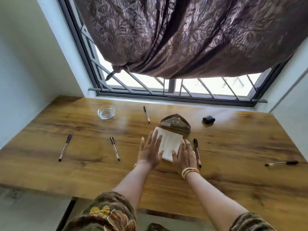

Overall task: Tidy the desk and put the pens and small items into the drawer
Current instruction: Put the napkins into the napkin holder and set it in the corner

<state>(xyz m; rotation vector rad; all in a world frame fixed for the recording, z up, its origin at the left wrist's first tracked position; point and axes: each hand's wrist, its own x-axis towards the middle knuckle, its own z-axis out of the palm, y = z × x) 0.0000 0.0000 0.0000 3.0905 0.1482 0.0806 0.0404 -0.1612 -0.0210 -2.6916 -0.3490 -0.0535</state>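
Patterned sleeves (106,212) fill the near edge, and two bare forearms reach out from them over the wooden desk (233,172). Both hands lie flat with fingers spread, gripping nothing. The left hand (150,152) presses on the left side of a white stack of napkins (170,144), its fingertips overlapping the paper; the right hand (185,155), with bangles (190,172) at the wrist, rests against the stack's right edge.

Just beyond the fingertips, touching the far end of the napkins, stands a dark wooden napkin holder (175,125). Right beside the right hand, almost touching its outer edge, lies a pen (197,152) pointing away from the person. Further right, well apart, another pen (281,163) lies crosswise near the desk's edge. Left of the left hand is a third pen (114,148), and further left a fourth (65,147). A fifth pen (146,114) lies beyond the left hand, near the window (183,90). A glass ashtray (106,111) sits far off to the left beyond it, and a small dark case (208,119) sits beyond the right hand, past the holder. A drawer cannot be made out.
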